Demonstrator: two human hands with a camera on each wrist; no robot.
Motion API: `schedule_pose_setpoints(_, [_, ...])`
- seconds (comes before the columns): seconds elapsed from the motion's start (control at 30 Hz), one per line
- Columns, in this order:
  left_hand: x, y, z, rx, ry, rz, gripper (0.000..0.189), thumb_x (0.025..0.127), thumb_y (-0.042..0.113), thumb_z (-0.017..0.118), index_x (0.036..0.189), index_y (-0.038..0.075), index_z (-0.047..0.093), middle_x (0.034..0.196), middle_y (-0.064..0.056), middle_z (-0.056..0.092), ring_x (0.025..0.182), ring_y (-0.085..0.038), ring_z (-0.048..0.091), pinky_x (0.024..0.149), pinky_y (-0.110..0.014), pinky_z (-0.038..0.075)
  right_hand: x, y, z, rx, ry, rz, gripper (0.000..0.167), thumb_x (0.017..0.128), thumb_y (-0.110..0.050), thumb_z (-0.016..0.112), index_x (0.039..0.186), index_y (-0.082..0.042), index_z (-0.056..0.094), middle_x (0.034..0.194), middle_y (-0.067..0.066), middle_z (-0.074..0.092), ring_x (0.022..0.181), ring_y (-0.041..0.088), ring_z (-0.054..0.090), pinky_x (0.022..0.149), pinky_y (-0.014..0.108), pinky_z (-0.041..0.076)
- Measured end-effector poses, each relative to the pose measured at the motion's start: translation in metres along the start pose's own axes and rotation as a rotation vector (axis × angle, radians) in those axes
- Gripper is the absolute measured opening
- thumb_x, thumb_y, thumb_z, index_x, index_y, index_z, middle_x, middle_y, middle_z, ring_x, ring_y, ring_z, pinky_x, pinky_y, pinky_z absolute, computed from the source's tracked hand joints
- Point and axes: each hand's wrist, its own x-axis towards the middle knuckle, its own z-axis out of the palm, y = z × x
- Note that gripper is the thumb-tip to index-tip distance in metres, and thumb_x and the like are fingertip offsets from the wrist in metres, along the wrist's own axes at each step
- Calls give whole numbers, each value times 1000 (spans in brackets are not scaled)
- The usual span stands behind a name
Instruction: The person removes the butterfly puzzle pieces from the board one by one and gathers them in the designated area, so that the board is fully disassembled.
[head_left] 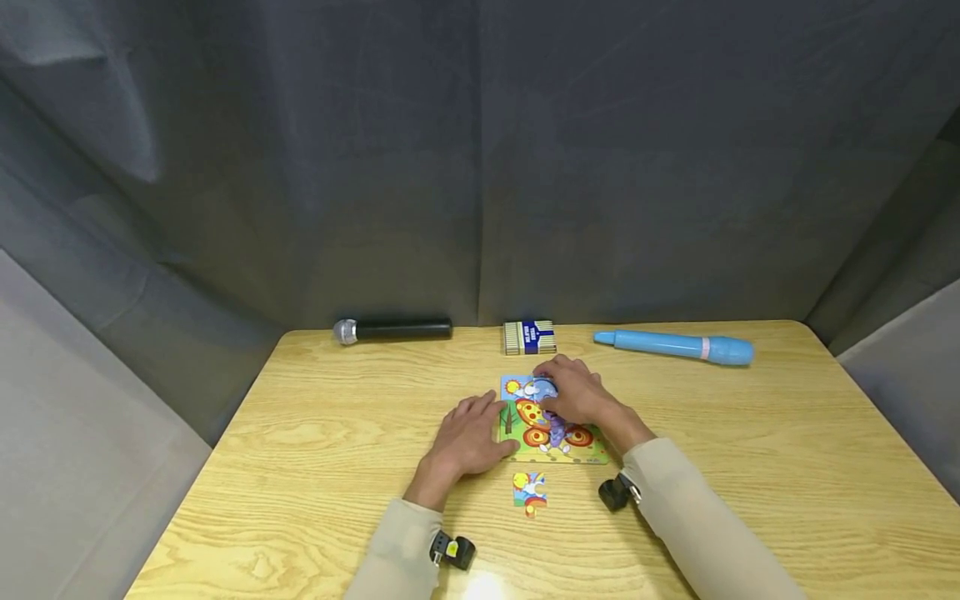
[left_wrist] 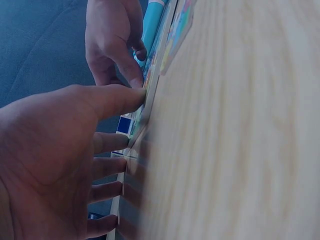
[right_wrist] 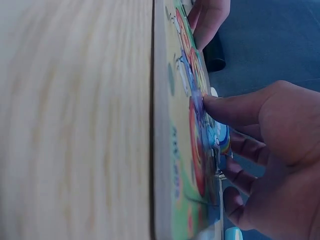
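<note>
A butterfly jigsaw puzzle (head_left: 558, 454) in a flat board lies on the wooden table. My left hand (head_left: 468, 437) rests at its left edge, thumb on the near corner and fingers spread along the side. Over the upper part of the puzzle, my right hand (head_left: 577, 396) pinches a blue puzzle piece (right_wrist: 220, 137) between thumb and fingers; the piece stands tilted against the board in the right wrist view. A loose puzzle piece (head_left: 522, 483) with a sun on it lies on the table just in front of the board.
Behind the puzzle stands a small striped box (head_left: 517, 338) with a blue band. A black microphone (head_left: 401, 329) lies at the back left, and a light blue pen-shaped thing (head_left: 660, 344) at the back right. A dark curtain (head_left: 480, 167) hangs behind the table (head_left: 322, 467).
</note>
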Motion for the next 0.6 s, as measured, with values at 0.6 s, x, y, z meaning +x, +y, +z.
schedule_pose_setpoints(0.6, [1,-2,2,-11,-2,0,68,89,51,60,147,21,42,159,-3,30,145,-27,29,116,-52,27,-7,14,-6,-18,-32,-47,53,87,-24,72,138,-21,55,120,6,55,112,27,52,86,55,41])
